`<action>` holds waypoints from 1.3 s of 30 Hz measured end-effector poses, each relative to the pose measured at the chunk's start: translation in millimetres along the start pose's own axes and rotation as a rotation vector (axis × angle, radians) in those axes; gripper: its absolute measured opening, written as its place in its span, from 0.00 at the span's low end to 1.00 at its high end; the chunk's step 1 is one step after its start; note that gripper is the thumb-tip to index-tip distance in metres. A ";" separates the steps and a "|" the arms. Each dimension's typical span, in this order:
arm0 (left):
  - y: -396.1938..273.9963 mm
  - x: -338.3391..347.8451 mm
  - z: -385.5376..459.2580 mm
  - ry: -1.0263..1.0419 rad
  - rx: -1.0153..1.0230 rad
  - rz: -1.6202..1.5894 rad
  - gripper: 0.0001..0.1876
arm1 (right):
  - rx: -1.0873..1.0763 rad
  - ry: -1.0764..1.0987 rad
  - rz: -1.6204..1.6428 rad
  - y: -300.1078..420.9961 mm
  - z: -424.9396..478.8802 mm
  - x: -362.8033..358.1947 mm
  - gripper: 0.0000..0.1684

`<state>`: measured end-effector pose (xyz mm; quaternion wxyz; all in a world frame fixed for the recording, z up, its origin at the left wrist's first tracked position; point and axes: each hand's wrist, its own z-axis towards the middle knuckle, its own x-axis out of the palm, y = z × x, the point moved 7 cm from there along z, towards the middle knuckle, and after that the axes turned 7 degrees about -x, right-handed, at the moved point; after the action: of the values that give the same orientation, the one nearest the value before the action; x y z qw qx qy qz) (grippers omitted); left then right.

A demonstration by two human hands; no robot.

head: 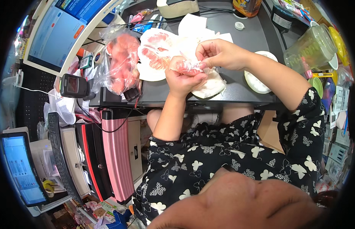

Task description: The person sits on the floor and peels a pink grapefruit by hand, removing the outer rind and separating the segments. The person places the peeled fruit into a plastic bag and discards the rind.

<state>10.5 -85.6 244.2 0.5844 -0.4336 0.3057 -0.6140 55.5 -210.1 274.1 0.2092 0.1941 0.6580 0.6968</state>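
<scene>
My left hand (184,78) cups a pink pomelo segment (190,68) with white membrane on it. The fingertips of my right hand (216,54) pinch the membrane at the segment's right end. Behind my left hand lies a cut pomelo half (156,53) with pink flesh and thick white rind. A clear plastic bag (123,63) of pink pomelo flesh sits to its left. A piece of pale rind (210,86) lies below my hands near the desk's edge, and another rind piece (260,75) sits beneath my right forearm.
On the dark desk (251,35) stand a white device (177,8) with cables behind and a clear lidded jar (312,48) at the right. A scanner (74,86) and a monitor (65,31) are at the left. Pink and black cases (117,154) stand below the desk.
</scene>
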 end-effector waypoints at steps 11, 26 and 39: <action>-20.9 -1.6 -3.9 -0.127 0.404 0.436 0.28 | -0.353 -0.056 -0.612 30.5 -4.2 1.7 0.06; -45.6 7.8 -1.6 -0.279 0.637 0.754 0.26 | -0.242 -0.255 -0.434 17.0 -1.9 -14.9 0.07; -39.8 12.2 -1.9 -0.244 0.622 1.013 0.24 | 0.131 -0.225 -0.213 1.1 -1.4 -7.4 0.21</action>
<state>-8.5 -92.7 280.6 0.9342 -0.1102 0.2109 -0.2657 60.9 -215.4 275.2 0.3412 0.2133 0.6911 0.6004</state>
